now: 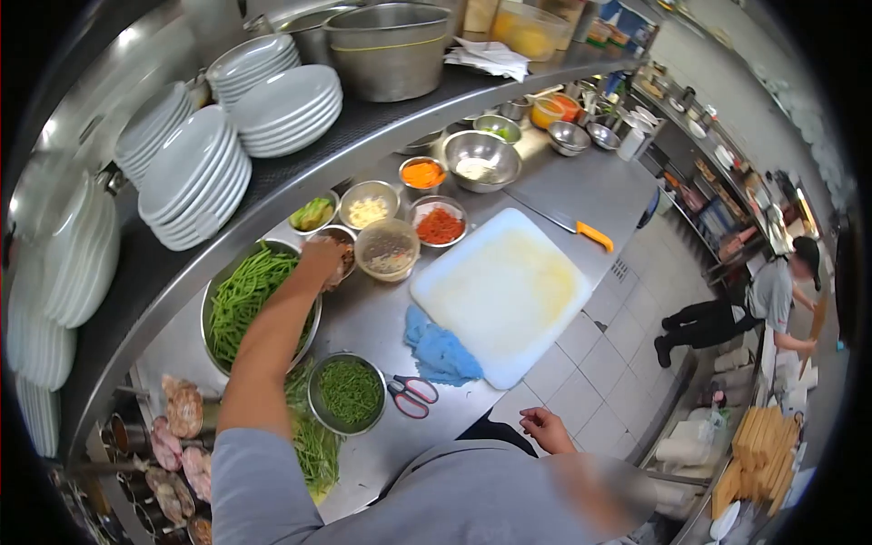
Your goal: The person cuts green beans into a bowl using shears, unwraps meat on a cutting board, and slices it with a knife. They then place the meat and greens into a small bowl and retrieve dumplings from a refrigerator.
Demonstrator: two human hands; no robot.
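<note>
My left hand (324,261) reaches into a small metal bowl of brown bits (346,247); its fingers are largely hidden, so what they hold does not show. Beside it are a large bowl of green beans (250,295), a tub of dark liquid (388,249), a bowl of chopped pale garlic (368,207) and a bowl of green pieces (312,212). My right hand (545,429) hangs past the counter's front edge with fingers loosely curled, and nothing shows in it. Nearest to it lie a blue cloth (440,349) and a white cutting board (501,295).
Red-handled scissors (412,396) lie beside a bowl of chopped greens (347,393). A knife with a yellow handle (595,236) rests behind the board. Plate stacks (195,177) line the shelf above. A co-worker (770,295) stands at the far right.
</note>
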